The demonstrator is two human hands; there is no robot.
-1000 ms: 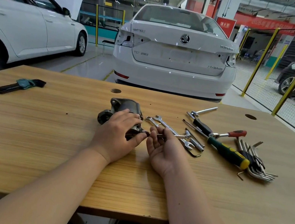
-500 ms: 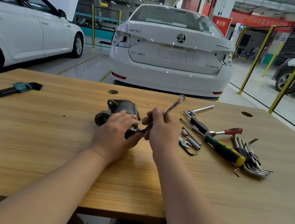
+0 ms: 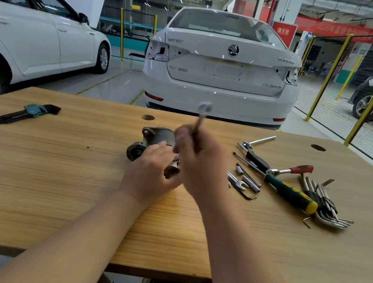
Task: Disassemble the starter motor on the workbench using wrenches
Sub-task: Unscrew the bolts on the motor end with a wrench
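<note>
The grey metal starter motor (image 3: 156,136) lies on the wooden workbench (image 3: 49,179), near its middle. My left hand (image 3: 153,170) rests over the motor's near end and grips it, hiding that part. My right hand (image 3: 199,161) sits just right of the motor, fingers curled round a slim silver wrench (image 3: 201,116). The wrench stands nearly upright, blurred, its ring end above my hand. Its lower end is hidden behind my hands.
To the right lie more wrenches (image 3: 238,181), a green-handled screwdriver (image 3: 290,194), a red-handled ratchet (image 3: 292,170), a T-handle tool (image 3: 257,141) and a bunch of hex keys (image 3: 326,206). A second hex key set (image 3: 23,112) lies far left. White cars stand beyond the bench.
My right hand picked up the wrench lying on the bench and swung it from flat to nearly upright, moving left towards the motor. My left hand stayed on the motor.
</note>
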